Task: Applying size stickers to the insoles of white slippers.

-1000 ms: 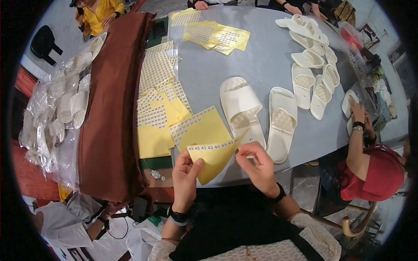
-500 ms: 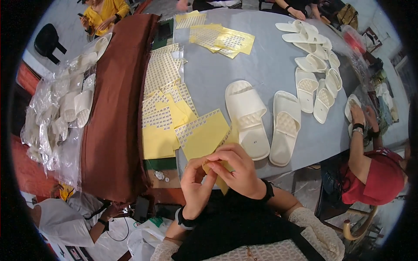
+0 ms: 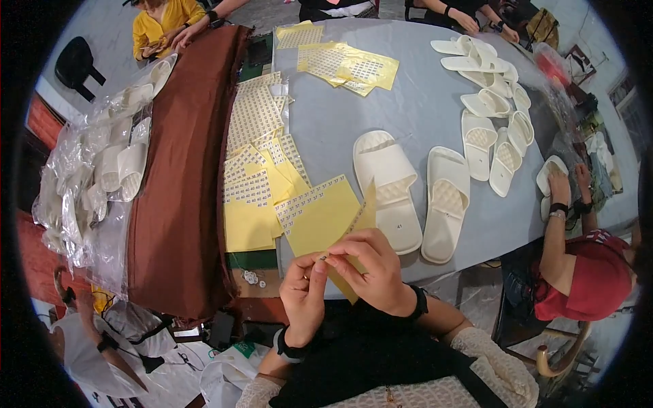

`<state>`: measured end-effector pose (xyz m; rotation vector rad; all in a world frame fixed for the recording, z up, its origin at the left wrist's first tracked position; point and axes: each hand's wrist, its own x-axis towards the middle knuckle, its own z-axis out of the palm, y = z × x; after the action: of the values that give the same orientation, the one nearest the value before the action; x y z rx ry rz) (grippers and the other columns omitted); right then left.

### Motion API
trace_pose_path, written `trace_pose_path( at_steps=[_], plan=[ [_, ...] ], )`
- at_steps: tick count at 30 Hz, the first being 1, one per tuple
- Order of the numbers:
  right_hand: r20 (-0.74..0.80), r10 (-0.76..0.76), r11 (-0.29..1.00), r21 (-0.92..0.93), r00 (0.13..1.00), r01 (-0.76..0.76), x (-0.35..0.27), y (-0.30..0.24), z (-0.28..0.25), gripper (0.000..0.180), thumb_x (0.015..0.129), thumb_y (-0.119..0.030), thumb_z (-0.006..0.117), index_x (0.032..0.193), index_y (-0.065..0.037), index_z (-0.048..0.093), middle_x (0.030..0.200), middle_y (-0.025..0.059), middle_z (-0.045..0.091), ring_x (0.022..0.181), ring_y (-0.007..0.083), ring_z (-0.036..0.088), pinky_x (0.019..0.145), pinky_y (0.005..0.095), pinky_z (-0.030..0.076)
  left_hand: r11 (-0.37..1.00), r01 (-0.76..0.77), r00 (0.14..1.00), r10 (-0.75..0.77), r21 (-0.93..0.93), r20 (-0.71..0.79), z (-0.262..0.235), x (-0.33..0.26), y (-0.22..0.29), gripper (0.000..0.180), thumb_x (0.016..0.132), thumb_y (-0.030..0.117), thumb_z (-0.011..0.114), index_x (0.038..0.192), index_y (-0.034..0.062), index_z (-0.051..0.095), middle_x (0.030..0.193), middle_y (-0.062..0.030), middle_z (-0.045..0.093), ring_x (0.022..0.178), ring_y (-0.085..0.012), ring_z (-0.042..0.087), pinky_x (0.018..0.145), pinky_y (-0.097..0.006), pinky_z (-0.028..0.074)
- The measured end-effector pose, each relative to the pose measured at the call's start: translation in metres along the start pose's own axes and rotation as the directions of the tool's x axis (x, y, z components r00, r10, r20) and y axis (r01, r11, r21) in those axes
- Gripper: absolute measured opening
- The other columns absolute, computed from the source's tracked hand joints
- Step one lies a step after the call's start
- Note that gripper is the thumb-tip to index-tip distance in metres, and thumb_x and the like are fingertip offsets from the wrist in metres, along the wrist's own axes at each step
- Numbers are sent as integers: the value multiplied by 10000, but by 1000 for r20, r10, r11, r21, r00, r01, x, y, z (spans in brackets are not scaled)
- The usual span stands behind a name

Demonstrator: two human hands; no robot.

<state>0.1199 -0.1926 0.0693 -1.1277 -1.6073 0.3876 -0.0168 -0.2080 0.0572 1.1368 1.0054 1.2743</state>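
- Yellow backing paper is what our fingers meet on: a sticker sheet [image 3: 359, 228] stands nearly on edge between both hands, its top just left of the nearer slipper.
- Our left hand [image 3: 304, 292] is curled, thumb and forefinger pressed together at a tiny white sticker right at the sheet's lower edge; the other fingers fold in behind, and a dark band sits on the wrist.
- Our right hand [image 3: 373, 270] arches over from the right, its fingertips [image 3: 338, 258] closed on the same spot, touching the left fingertips; whether they pinch the sticker or only the sheet we cannot tell. It wears a black wristband.
- Just beyond the fingers lies a flat yellow sheet [image 3: 320, 214] with one strip of stickers left on it.
- Left of that, a heap of sticker sheets [image 3: 255, 156] overlaps too much for us to count.
- Further left, a brown cloth [image 3: 183, 177] drapes the table edge.
- Right of our fingers, two cream slippers [image 3: 411, 194] lie side by side, soles down, on the grey table [image 3: 408, 102].
- Well to the right, we count about eight more slippers [image 3: 490, 115], and another person's hands [image 3: 568, 187] rest on one.
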Motion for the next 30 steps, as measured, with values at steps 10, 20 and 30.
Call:
trace_pose_path(
  at_steps=[10,20,30],
  plan=[
    [-18,-59,996,-75,998,58,-4,1,1,237,716,-72,715,911,-83,582,862,47,555,775,237,554,650,342,415,995,-13,1000,15,102,-15,3,0,6,165,939,83,494,1001,-39,587,922,-35,623,820,-59,534,746,-206,440],
    [3,8,1000,13,1000,-8,-9,-3,3,254,731,-23,697,936,-51,551,878,85,548,807,261,554,677,346,436,993,-28,999,30,113,-14,6,-2,6,176,943,77,483,1025,-47,576,924,-37,621,830,-67,544,750,-207,441],
    [-40,21,999,37,999,-20,-10,-7,6,241,731,-7,689,930,-42,557,888,90,550,797,263,554,669,352,446,1000,1,1000,-1,-6,9,4,-4,2,186,940,69,487,1054,-57,561,949,-57,617,848,-75,544,764,-213,444]
  ],
)
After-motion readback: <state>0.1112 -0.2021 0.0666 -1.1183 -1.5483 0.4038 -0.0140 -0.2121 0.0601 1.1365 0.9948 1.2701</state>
